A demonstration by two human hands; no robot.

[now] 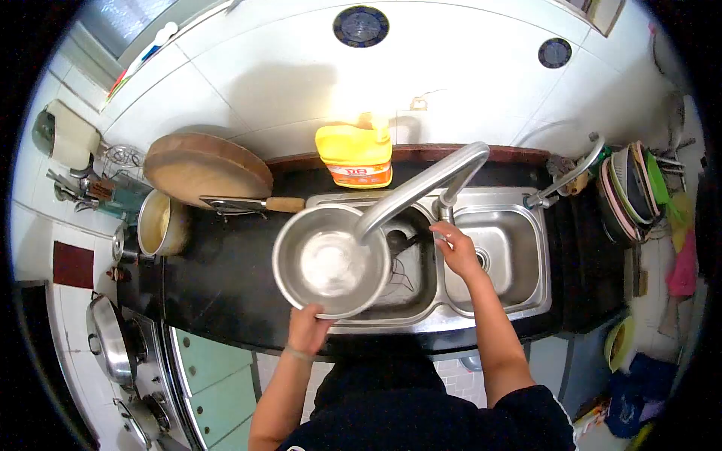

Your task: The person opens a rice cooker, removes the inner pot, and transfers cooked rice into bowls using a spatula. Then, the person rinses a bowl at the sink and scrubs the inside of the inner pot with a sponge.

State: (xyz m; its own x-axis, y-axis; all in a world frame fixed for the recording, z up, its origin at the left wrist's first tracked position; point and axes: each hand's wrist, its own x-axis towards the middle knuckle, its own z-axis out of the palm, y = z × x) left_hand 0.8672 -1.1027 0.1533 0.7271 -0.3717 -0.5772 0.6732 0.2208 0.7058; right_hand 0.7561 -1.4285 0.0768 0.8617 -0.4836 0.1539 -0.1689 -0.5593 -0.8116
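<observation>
the bowl (pixel 301 259) is silver, the countertop (pixel 218 278) black, the jug (pixel 355 152) yellow.

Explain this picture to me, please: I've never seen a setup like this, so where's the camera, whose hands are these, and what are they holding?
There is no machine here, just a person with two bare hands. The single picture comes from a camera worn on the head, looking forward and down; the view looks curved, with dark corners.

The left hand grips the near rim of a metal bowl, which sits partly over the left basin of a double sink. The faucet reaches over the bowl. The right hand is by the faucet's base; whether it touches is hard to tell.

On the black counter are a yellow jug behind the sink and, farther left, a round wooden board and a wooden-handled utensil.
</observation>
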